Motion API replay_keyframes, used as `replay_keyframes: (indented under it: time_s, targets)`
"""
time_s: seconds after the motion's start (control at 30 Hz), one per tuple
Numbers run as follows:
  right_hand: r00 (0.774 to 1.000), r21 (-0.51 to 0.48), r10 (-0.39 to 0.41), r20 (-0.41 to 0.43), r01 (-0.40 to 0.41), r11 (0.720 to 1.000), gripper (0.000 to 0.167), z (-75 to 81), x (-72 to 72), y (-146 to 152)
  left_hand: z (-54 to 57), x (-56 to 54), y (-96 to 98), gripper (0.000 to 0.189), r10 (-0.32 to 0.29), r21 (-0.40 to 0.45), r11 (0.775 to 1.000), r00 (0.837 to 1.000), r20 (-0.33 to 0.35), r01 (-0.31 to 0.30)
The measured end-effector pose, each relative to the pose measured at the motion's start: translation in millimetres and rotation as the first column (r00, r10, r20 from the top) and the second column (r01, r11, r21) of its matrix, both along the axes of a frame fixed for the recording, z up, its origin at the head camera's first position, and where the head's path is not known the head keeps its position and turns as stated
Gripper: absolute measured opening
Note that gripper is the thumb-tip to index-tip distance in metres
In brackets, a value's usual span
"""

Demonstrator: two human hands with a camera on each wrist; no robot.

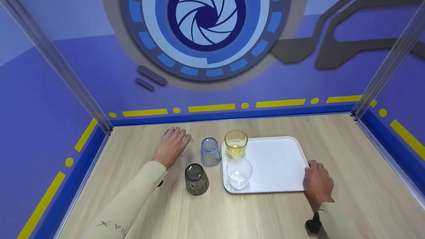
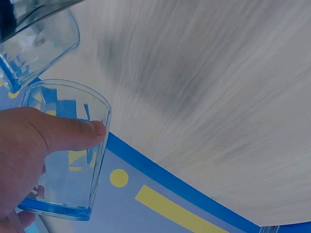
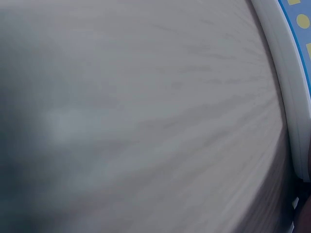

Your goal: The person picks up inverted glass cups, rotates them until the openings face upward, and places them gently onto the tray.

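My left hand [image 1: 172, 146] holds a clear bluish glass [image 2: 73, 187], its thumb along the side and fingers partly seen through it. In the head view that hand hides most of this glass. Just right of it a light blue glass [image 1: 211, 154] stands upside down on the table. Nearer to me is a dark grey glass [image 1: 197, 181], also upside down. On the white tray's [image 1: 275, 166] left side stand a yellow glass [image 1: 236, 144] and a clear glass [image 1: 239, 174], both mouth up. My right hand [image 1: 319, 181] grips the tray's right edge.
The wooden table [image 1: 215, 215] meets a purple back wall [image 1: 212, 99] with yellow markings. Side walls with metal corner posts [image 1: 388, 66] close in the left and right.
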State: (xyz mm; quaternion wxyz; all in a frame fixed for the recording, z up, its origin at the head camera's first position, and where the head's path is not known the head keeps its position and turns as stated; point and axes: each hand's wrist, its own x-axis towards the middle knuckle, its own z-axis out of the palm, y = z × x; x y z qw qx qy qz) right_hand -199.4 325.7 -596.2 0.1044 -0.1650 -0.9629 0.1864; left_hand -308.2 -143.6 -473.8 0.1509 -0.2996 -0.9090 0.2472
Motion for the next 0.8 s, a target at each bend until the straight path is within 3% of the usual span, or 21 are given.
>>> replay_keyframes:
  time_s: [0.4, 0.8]
  targets:
    - [1.0, -0.012, -0.001, -0.008, 0.001, 1.0, 0.032, -0.5, 0.1, 0.9, 8.9, -0.4, 2.1, 0.059, 0.005, 0.036, 0.999, 1.0, 0.001, -0.005]
    - [1.0, -0.022, 0.013, 0.014, -0.012, 1.0, 0.034, 0.9, 0.6, 2.1, 10.7, 2.6, 1.6, 0.058, -0.006, 0.086, 0.996, 1.0, -0.003, 0.006]
